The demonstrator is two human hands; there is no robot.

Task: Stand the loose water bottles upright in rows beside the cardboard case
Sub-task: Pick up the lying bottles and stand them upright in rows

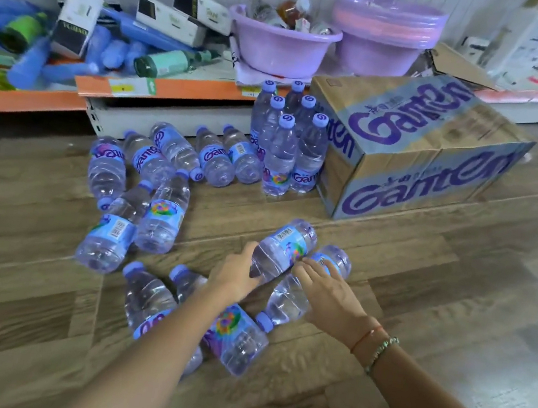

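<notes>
**Bottle Positions and Hand State**

Far up and left of the fingers, a small lilac basin (281, 44) is sitting on the shelf (173, 85), holding a heap of wrapped items too blurred to identify. A stack of lilac basins (385, 30) is sitting just right of it.

Left of the fingers, loose bottles (146, 183) are lying on their sides on the wooden floor (420, 294). Beyond the fingertips, six upright bottles (287, 137) are standing in rows, touching the cardboard case (417, 148).

The left hand (237, 273) is gripping one tilted bottle (283, 249) at its neck end, fingers curled around it, base pointing away. The right hand (326, 293) is resting flat, fingers spread and unclenched, on a second lying bottle (296, 294) directly beneath its palm. Two more bottles (150, 301) are lying under the left forearm.
</notes>
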